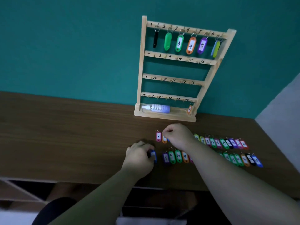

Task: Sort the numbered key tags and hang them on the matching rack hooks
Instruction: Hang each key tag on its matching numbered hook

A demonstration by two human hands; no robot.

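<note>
A wooden key rack [140, 65] leans against the teal wall, its hooks numbered by hand. Tags hang along its top row, among them green 3 [179, 43], orange 4 [191, 45] and purple 5 [202, 45]. Two rows of coloured numbered tags lie on the brown table [65, 135]. My left hand [139, 157] is closed on a blue tag [153, 155] at the left end of the near row. My right hand [178, 135] pinches at the ring of the orange 8 tag [164, 138], beside a pink 7 tag [158, 136]; whether it grips the ring is unclear.
A small spray bottle [158, 108] lies in the rack's base tray, and an orange tag [189, 109] hangs low at its right. The lower three rack rows carry bare hooks. A white wall [284, 103] borders the table on the right; open shelving [21, 190] sits below the front edge.
</note>
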